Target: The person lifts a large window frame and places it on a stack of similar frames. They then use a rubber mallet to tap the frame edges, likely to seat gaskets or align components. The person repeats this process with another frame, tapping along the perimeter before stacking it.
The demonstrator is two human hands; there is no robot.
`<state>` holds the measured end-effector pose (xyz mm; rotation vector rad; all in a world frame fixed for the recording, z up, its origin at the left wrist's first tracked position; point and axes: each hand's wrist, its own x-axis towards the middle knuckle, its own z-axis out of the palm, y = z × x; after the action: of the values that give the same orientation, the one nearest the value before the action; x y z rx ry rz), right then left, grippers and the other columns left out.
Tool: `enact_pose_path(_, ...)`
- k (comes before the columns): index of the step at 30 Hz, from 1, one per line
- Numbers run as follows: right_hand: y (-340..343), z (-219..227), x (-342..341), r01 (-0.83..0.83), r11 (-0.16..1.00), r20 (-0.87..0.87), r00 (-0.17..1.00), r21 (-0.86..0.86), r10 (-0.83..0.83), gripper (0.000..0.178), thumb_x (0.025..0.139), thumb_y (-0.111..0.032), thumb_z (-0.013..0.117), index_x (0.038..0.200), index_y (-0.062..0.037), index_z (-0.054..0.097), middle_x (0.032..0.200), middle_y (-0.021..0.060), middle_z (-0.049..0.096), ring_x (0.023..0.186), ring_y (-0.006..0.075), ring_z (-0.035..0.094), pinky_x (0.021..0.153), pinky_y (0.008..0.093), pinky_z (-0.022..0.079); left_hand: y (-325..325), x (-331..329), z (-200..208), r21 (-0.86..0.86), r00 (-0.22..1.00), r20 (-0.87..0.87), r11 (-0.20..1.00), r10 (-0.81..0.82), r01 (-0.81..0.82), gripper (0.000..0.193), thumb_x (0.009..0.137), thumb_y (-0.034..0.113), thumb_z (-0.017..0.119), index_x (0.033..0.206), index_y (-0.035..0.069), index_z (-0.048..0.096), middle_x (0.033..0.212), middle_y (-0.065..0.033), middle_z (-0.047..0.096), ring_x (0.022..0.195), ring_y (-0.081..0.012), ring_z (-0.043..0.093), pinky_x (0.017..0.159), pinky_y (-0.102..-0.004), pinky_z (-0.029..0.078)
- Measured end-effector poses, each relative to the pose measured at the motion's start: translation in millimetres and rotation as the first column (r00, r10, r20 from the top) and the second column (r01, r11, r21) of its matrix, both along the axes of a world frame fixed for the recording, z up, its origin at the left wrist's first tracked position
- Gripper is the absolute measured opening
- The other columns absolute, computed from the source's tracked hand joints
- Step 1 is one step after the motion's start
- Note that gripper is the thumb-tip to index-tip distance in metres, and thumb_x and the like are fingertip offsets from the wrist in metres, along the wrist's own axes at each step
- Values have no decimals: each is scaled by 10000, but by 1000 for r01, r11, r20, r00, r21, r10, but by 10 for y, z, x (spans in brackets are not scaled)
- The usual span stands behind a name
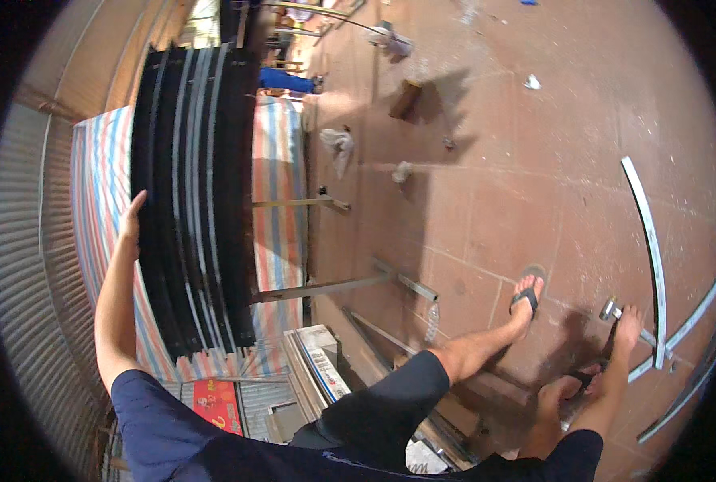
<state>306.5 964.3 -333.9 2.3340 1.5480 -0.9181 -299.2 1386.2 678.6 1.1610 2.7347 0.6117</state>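
A stack of long black metal profiles (161, 185) with lighter grey strips stands on a frame at my left. Against its left edge rests my left hand (133, 221), one finger stretched out along the edge; the other fingers are mostly hidden. Low at the right, my right hand (629, 324) is closed round the handle of a hammer (610, 308), its metal head pointing left. Close beside that hand, a long grey metal strip (651, 241) lies on the floor, meeting another metal bar (695, 317) near its lower end.
Striped tarpaulin (277, 145) hangs around the stack. Metal legs (326, 289) of the frame reach out over the tiled floor (486, 209). A long white box (318, 353) lies near my knee. A brown block (406, 98) and crumpled plastic bags (339, 146) lie farther off. Corrugated sheeting (20, 241) walls the left.
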Motion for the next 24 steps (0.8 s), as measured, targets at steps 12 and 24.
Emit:
enact_pose_path(12, 1394, 4697, -1744, 375, 926, -790, 581, 43, -199, 364, 1095, -223, 632, 1338, 48, 628, 1275, 299, 765, 1188, 454, 757, 1039, 528, 586, -275, 162, -70, -48, 860, -456, 971, -231, 235, 873, 872, 590, 864, 1417, -76, 719, 1289, -275, 801, 1169, -386, 788, 1050, -474, 583)
enact_pose_path(24, 2368, 8254, -3202, 550, 835, -997, 44, -24, -57, 318, 1215, -383, 574, 1003, -152, 517, 675, -58, 460, 520, 75, 461, 444, 282, 384, -717, 49, 314, -219, 918, -161, 920, -361, 324, 1033, 833, 576, 887, 1463, -155, 519, 1454, -303, 605, 1402, -433, 570, 1225, -540, 418)
